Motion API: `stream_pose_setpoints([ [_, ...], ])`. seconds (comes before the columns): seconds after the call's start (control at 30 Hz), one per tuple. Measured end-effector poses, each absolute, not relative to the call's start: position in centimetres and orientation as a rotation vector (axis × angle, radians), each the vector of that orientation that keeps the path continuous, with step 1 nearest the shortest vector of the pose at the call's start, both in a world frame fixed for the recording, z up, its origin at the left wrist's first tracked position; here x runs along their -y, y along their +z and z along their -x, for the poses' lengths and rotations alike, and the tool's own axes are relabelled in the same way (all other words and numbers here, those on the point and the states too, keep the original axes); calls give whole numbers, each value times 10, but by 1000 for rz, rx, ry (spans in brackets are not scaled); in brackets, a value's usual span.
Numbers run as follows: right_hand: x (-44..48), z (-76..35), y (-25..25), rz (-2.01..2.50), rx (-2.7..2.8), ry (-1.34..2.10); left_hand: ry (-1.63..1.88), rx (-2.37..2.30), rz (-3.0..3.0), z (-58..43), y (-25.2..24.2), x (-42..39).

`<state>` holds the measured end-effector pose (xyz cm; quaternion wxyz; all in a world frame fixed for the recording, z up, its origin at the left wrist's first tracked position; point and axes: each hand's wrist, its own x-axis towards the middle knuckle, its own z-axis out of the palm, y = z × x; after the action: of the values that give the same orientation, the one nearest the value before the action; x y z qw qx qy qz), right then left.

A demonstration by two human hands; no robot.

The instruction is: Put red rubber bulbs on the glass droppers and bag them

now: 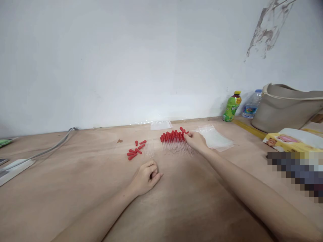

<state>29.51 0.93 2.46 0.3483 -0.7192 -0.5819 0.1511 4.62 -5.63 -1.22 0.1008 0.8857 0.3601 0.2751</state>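
Observation:
A row of glass droppers with red rubber bulbs point(173, 136) lies at the middle of the wooden table. My right hand point(195, 141) is at the right end of this row, its fingers pinched by the red bulbs; what they hold is too small to make out. My left hand point(148, 178) rests on the table nearer to me, fingers curled, with nothing visible in it. Beyond it to the left lie several loose red bulbs point(132, 156), beside a small group of clear glass tubes point(148, 149).
Clear plastic bags point(217, 137) lie right of the droppers. A green bottle point(231, 106), a water bottle point(252, 104), a grey-beige bin point(285, 109) and a yellow tissue pack point(290, 141) stand or lie at the right. A grey cable point(54, 146) crosses the left side.

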Motion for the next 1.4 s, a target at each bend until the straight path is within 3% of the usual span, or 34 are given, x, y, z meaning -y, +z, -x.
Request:
stream_pose_setpoints([
  [0.27,-34,-277,9,2072,1440,164,729,-1082,-2581,-45,-13,54],
  [0.67,-33,-274,-2,2041,1552,-30,813,-1106,-2568,-48,-8,59],
  [0.8,-25,-266,-1,1907,1604,-189,1205,-1394,-2431,-41,-7,48],
  [0.97,-14,-236,2,1731,1799,-218,1641,-1976,-1812,-7,-10,4],
  [1.4,-39,-160,-1,1928,1924,-3,1182,-1383,-1745,9,-11,-68],
])
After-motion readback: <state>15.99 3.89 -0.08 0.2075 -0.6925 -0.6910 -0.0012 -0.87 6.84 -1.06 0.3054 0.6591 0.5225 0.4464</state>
